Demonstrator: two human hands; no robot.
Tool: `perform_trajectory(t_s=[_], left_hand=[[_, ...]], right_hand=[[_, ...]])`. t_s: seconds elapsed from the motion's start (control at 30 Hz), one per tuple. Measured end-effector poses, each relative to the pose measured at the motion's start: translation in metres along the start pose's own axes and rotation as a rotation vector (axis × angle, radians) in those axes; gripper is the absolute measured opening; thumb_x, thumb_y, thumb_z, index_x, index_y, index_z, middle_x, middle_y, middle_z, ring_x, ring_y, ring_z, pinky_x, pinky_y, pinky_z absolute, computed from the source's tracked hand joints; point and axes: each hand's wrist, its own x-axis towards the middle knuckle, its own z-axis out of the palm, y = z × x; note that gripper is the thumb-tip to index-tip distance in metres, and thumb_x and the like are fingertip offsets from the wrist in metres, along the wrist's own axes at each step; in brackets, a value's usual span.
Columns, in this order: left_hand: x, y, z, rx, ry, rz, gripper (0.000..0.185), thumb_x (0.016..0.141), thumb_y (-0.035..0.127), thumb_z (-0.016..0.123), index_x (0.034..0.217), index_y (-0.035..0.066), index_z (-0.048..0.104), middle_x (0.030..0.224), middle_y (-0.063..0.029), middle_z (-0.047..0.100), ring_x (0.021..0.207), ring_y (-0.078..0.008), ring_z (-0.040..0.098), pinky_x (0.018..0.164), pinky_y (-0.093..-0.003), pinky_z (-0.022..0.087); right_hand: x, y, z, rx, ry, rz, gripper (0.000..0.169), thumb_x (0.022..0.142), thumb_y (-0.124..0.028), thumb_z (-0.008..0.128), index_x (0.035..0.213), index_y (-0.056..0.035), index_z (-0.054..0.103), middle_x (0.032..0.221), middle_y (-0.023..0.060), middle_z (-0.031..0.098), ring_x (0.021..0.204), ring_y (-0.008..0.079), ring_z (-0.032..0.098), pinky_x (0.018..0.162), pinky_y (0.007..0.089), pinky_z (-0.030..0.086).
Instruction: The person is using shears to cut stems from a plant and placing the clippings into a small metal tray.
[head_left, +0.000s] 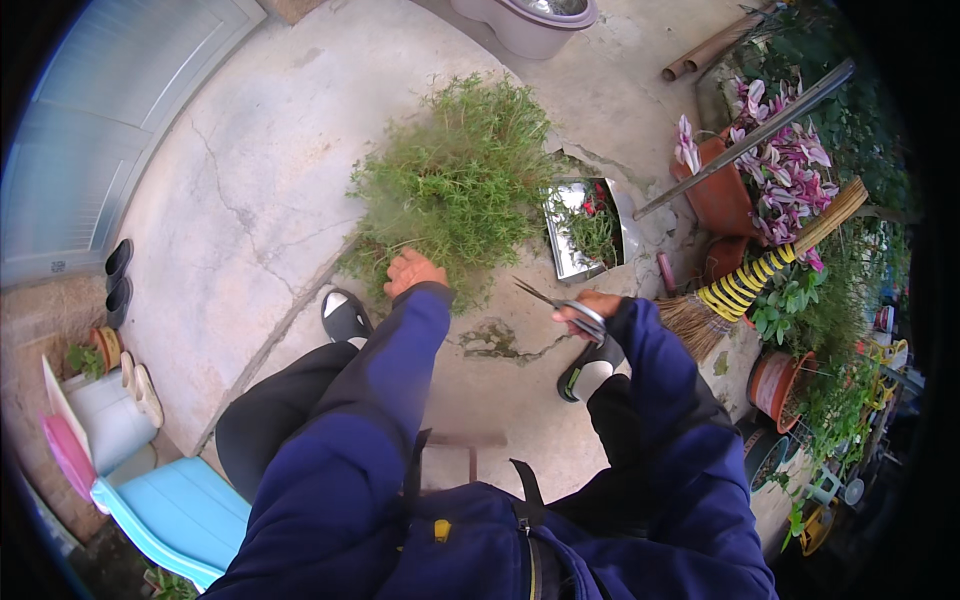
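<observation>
A bushy green plant (465, 180) with thin, trailing stems spreads low over the concrete in front of me. My left hand (415, 272) rests against its near edge, back of the hand up; the fingertips are hidden, so whether they grip stems is unclear. Scissors (556, 302) are held in my right hand (589, 309), their blades pointing up and left towards the plant, apart from it. Just beyond the scissors lies a shiny metal dustpan (562, 251), holding green cuttings (595, 232) and a few red flowers (596, 199).
The dustpan's metal handle (750, 139) slants up to the right over potted pink-and-white plants (787, 165). A straw broom (712, 307) leans at my right. Several pots line that side. A light blue chair (176, 510) stands at lower left, and a mauve tub (532, 34) at the top.
</observation>
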Motion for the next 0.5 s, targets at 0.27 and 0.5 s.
perform_trajectory(t_s=[0.27,0.5], left_hand=[[0.023,-0.052,0.031,-0.274,-0.205,0.108,0.029,0.091,0.027,0.053,0.098,0.003,0.067,0.101,-0.0227,0.066,0.097,-0.0376,0.062,0.084,-0.0455,0.049],[0.032,-0.061,0.043,-0.294,-0.239,0.165,0.03,0.091,0.028,0.052,0.095,0.003,0.067,0.098,-0.0232,0.065,0.098,-0.0392,0.061,0.084,-0.0458,0.048]], right_hand=[[0.091,-0.101,0.044,-0.104,-0.217,0.036,0.067,0.069,-0.066,0.071,0.071,-0.0008,0.058,0.062,0.0111,0.058,0.048,0.0199,0.058,0.04,0.0325,0.046],[0.13,-0.145,0.079,-0.146,-0.188,0.011,0.061,0.068,-0.058,0.076,0.064,-0.0003,0.057,0.052,0.0102,0.054,0.042,0.0203,0.052,0.04,0.0343,0.042]])
